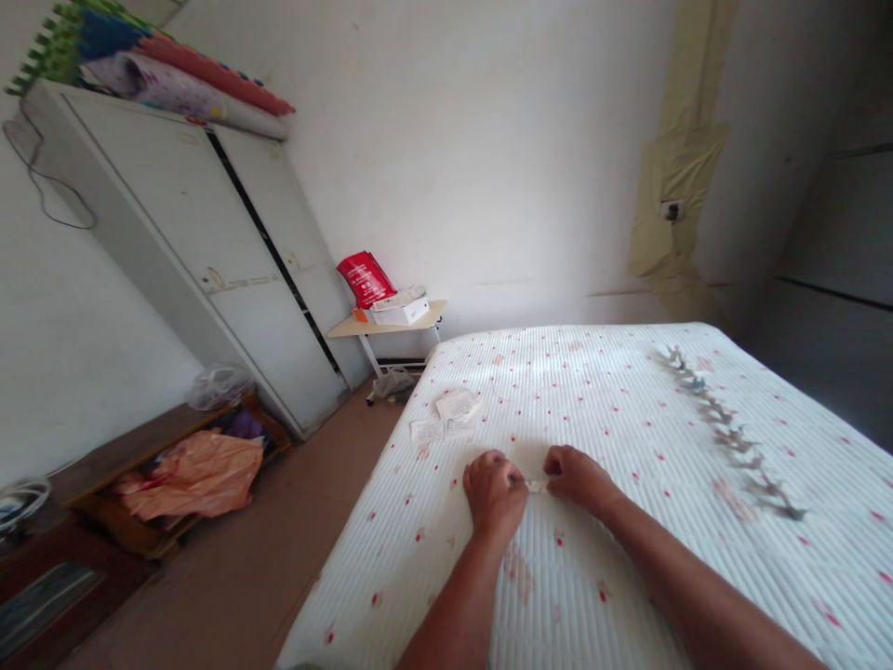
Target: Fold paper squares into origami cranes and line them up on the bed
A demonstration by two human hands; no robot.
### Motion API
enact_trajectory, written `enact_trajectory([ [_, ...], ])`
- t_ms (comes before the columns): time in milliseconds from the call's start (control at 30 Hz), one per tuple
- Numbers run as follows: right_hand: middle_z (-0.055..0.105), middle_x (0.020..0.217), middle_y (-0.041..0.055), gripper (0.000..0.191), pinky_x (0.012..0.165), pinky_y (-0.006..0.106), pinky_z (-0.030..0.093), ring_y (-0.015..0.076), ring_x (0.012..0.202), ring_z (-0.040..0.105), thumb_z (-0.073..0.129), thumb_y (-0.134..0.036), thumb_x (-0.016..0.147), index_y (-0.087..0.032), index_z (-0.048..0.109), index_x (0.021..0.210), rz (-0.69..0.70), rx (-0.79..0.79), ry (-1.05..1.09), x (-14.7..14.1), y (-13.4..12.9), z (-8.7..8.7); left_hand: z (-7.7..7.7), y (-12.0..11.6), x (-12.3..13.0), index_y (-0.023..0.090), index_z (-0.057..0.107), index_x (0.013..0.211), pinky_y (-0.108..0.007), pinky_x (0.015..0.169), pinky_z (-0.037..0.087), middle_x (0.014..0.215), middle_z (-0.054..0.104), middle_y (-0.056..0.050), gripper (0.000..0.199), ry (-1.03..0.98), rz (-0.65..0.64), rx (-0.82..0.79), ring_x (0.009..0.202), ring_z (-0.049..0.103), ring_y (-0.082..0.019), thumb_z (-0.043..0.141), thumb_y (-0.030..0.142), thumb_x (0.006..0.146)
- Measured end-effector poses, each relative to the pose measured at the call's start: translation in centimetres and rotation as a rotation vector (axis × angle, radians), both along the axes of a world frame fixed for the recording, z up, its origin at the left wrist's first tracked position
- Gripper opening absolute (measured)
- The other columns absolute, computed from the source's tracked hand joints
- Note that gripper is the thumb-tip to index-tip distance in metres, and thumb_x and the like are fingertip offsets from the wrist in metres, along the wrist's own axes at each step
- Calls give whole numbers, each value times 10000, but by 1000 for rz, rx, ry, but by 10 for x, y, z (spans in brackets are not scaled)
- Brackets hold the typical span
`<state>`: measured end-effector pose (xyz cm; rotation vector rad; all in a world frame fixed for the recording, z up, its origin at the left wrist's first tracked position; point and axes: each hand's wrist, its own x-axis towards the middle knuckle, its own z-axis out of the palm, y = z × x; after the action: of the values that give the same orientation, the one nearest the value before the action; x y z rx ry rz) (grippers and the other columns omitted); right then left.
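Note:
Over the middle of the bed, my left hand (492, 489) and my right hand (578, 476) are close together, both closed. Between them runs a narrow, pale folded paper strip (536, 486), its ends pinched in the fingers. Part of the strip is hidden by the fingertips. Beyond my left hand lie several flat printed paper pieces (457, 408). To the right of my right hand, a row of small folded paper figures (732, 433) stretches along the bed; their exact shapes are too small to tell.
The bed (520, 363) has a white ribbed cover with red dots. Beyond its far left corner, a small table (343, 326) holds a red bag (366, 279) and a white box (405, 312). A cabinet (167, 214) and a low wooden bench with an orange plastic bag (195, 473) stand left.

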<state>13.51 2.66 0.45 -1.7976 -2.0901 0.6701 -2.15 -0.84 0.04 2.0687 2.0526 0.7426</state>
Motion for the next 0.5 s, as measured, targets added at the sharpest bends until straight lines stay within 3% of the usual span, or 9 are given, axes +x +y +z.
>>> enact_trajectory([
  [167, 587, 765, 33, 71, 581, 225, 323, 135, 691, 543, 538, -162, 648, -167, 572, 710, -11, 10, -29, -3, -1, 2, 7, -1, 4, 234, 629, 713, -349, 936, 285, 1011, 562, -5, 166, 30, 11, -64, 1031, 477, -204, 639, 391, 658],
  [333, 576, 828, 52, 137, 564, 245, 319, 165, 706, 555, 577, -282, 666, -178, 567, 755, -64, 47, -92, -11, -9, 7, 7, -1, 5, 232, 621, 708, -349, 941, 274, 1002, 567, -14, 115, 3, 17, -53, 1038, 472, -214, 657, 316, 638],
  [500, 579, 811, 49, 102, 598, 247, 342, 160, 719, 550, 552, -177, 644, -173, 567, 745, -18, 68, -56, -7, -9, 4, 3, -1, 3, 225, 627, 678, -353, 927, 281, 980, 579, -19, 46, -52, 20, -16, 1020, 483, -215, 646, 241, 639],
])
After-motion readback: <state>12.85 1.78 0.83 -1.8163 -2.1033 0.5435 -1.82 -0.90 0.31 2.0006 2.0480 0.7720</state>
